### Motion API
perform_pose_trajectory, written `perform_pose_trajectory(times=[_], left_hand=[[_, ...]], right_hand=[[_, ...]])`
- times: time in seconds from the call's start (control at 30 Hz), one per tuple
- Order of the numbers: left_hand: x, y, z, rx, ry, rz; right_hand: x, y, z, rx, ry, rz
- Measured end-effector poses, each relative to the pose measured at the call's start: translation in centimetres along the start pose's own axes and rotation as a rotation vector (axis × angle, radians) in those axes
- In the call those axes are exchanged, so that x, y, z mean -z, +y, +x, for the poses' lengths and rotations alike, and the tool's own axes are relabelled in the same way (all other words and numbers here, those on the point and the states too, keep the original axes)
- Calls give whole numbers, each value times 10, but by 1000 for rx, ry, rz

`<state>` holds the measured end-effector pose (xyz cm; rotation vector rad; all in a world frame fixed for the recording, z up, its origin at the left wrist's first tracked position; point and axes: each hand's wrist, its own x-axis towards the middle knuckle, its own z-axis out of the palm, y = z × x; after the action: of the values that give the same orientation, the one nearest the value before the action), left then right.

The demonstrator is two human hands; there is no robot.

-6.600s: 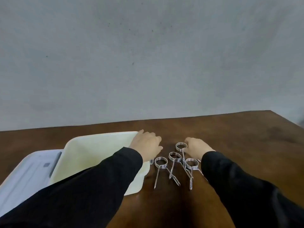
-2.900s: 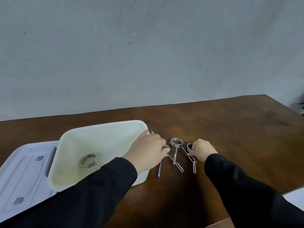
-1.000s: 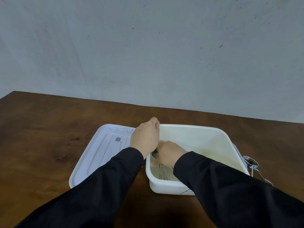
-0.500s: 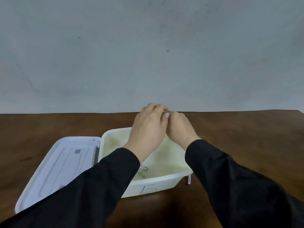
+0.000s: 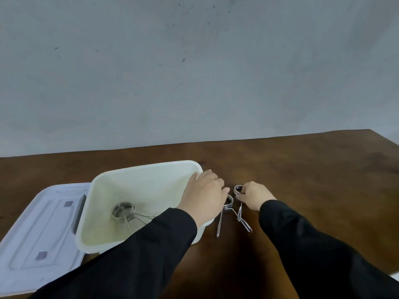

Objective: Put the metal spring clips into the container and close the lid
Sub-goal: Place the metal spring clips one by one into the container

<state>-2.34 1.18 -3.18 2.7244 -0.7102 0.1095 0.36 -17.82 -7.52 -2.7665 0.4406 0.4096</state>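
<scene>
- Brown wooden table (image 5: 302, 180) before a grey wall; cream container (image 5: 140, 186) at 7 o'clock, lid (image 5: 38, 229) off, beside it.
- Clips inside (image 5: 123, 212); two clips outside (image 5: 228, 205) at 6 o'clock.
- Left hand (image 5: 205, 197) rests curled on the rim; right hand (image 5: 254, 195) pinches one coil (image 5: 238, 189).
- Likely stiff, light, slippery wire; grip the coil.
</scene>
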Motion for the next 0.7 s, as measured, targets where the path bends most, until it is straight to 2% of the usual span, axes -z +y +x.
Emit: perform_pose_trajectory(times=[0.27,0.4,0.53,0.6,0.7], left_hand=[[6,3,-3,-4,17,-3],[45,-8,-10,-6,182,-155],[98,-86,-26,184,361,-167],[116,-137,-41,366,329,-108],[119,-189,-64,551,194,-78]], right_hand=[[-9,1,19,-9,77,40],[36,-21,9,87,150,28],[99,-77,-29,313,303,68],[118,-116,-58,428,322,105],[117,-175,-102,601,165,103]])
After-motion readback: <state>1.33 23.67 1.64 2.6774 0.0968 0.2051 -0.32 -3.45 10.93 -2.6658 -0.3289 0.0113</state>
